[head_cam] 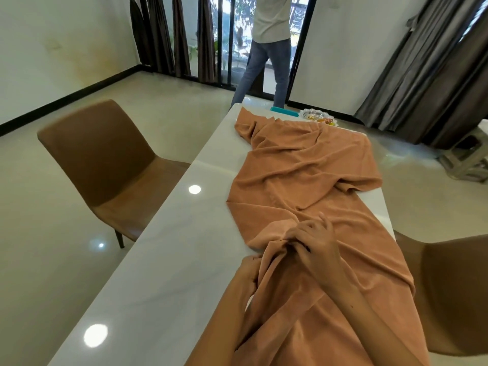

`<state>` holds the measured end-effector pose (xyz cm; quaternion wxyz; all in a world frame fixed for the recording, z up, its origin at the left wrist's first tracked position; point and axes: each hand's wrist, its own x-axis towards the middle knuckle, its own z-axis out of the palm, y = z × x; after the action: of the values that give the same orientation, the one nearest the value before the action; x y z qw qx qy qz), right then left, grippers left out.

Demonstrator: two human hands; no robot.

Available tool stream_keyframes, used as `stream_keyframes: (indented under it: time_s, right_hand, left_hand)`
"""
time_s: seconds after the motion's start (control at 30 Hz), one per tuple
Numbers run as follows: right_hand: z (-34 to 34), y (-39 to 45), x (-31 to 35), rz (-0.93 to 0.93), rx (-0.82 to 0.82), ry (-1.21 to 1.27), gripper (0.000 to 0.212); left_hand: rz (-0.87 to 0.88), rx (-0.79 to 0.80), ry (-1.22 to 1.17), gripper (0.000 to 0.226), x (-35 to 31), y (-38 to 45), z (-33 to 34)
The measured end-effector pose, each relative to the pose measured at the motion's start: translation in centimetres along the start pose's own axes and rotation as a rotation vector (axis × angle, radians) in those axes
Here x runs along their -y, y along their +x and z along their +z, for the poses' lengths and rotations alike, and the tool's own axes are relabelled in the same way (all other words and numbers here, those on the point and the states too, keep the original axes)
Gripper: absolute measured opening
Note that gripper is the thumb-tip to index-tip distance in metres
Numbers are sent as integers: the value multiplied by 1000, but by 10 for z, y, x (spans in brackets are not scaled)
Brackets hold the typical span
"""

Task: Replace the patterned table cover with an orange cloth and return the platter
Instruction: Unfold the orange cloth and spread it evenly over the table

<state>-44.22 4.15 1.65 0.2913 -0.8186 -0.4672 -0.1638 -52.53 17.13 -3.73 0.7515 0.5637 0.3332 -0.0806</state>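
Observation:
An orange cloth (298, 178) lies crumpled and half spread along the white marble table (169, 249), running from the far end toward me. My right hand (314, 241) pinches a bunched fold of the cloth near the table's near end. My left hand (247, 270) grips the cloth's edge just below and to the left, partly hidden under the fabric. A silver platter (318, 117) with small yellow and orange items sits at the table's far end, beyond the cloth. No patterned cover is in view.
A brown chair (105, 165) stands at the table's left, another brown chair (449, 291) at the right. A teal object (284, 111) lies next to the platter. A person (266, 48) stands by the far glass door. A grey stool (467, 159) sits on the floor at right.

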Motion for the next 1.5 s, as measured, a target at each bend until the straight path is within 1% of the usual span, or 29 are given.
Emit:
stream_keyframes:
  time_s: [0.1, 0.13, 0.2, 0.27, 0.33, 0.4, 0.43, 0.5, 0.57, 0.6, 0.63, 0.7, 0.77, 0.8, 0.87, 0.9, 0.93, 0.97, 1.0, 1.1, 1.13, 1.17, 1.23, 1.27, 1.3, 1.33, 1.4, 1.43, 1.5]
  right_hand:
    - [1, 3, 3, -26, -20, -25, 17]
    - [1, 4, 6, -36, -24, -35, 17]
    - [2, 6, 9, -34, -20, -25, 18]
    - [3, 9, 11, -49, -29, -34, 18]
    - [2, 9, 11, -63, -37, -56, 18]
    - [0, 10, 8, -60, -59, -55, 15]
    - [-1, 10, 7, -52, -68, -50, 13]
    - [-1, 12, 7, -31, -47, -22, 12]
    - [-1, 15, 12, -37, 38, 33, 14]
    - [1, 16, 16, -46, 90, 53, 20]
    - [3, 18, 20, -35, 147, 77, 31]
    - [11, 21, 27, 77, 217, 176, 49]
    - [26, 26, 32, 195, 193, 222, 51]
    - [35, 28, 33, 228, 174, 210, 49]
    - [59, 33, 33, 261, 208, 147, 40]
    - [71, 34, 34, 261, 251, 90, 35]
    - [85, 34, 35, 263, 295, 35, 31]
    - [97, 33, 36, 279, 332, 2, 30]
    - [107, 33, 37, 300, 370, -18, 31]
    - [134, 27, 33, 304, 561, -122, 34]
    - [142, 23, 30, 294, 629, -164, 36]
    - [148, 18, 29, 291, 677, -187, 39]
    - [158, 9, 28, 300, 684, -167, 44]
    - [162, 6, 28, 304, 644, -146, 46]
    - [165, 5, 29, 306, 592, -138, 47]
    - [166, 5, 29, 305, 542, -142, 49]
    - [168, 6, 25, 343, 503, -141, 58]
    - [168, 7, 23, 386, 511, -123, 69]
    - [171, 7, 15, 480, 540, -79, 91]
  left_hand:
    - [-61, 81, 48, 29, 0, -1, -4]
    - [-61, 92, 112, 26, 2, -3, -6]
    - [-60, 72, 131, 12, 4, -11, -7]
    - [-31, -16, 106, 12, 7, -15, -8]
    - [56, -185, 36, 6, 2, -20, -19]
    - [225, -408, -21, 26, -10, -24, -42]
    - [328, -527, 62, 31, -19, -29, -56]
    - [549, -679, 254, 34, -45, -42, -82]
    - [780, -735, 425, 33, -74, -57, -98]
    - [871, -773, 518, 34, -87, -66, -103]
    - [962, -821, 615, 34, -98, -71, -108]
    - [1130, -895, 764, 30, -107, -78, -116]
    - [1233, -851, 878, 23, -96, -79, -117]
    - [1257, -800, 1003, 21, -80, -74, -115]
    - [1204, -597, 1310, 24, -34, -65, -108]
    - [1144, -483, 1407, 29, -9, -63, -107]
    - [1085, -419, 1439, 32, 13, -63, -109]
    - [1018, -418, 1412, 32, 31, -65, -114]
    - [924, -457, 1326, 31, 43, -67, -121]
    - [688, -695, 916, 32, 60, -57, -144]
    - [620, -746, 907, 35, 65, -46, -153]
    - [505, -748, 994, 42, 69, -34, -163]
    - [218, -642, 1153, 56, 77, -14, -177]
    - [140, -595, 1181, 57, 83, -5, -181]
    - [138, -574, 1168, 51, 88, 3, -184]
    - [188, -572, 1131, 38, 93, 7, -184]
    - [369, -611, 1060, 14, 97, 10, -179]
    - [444, -638, 1020, 14, 97, 10, -178]
    - [504, -768, 863, 17, 85, 4, -188]
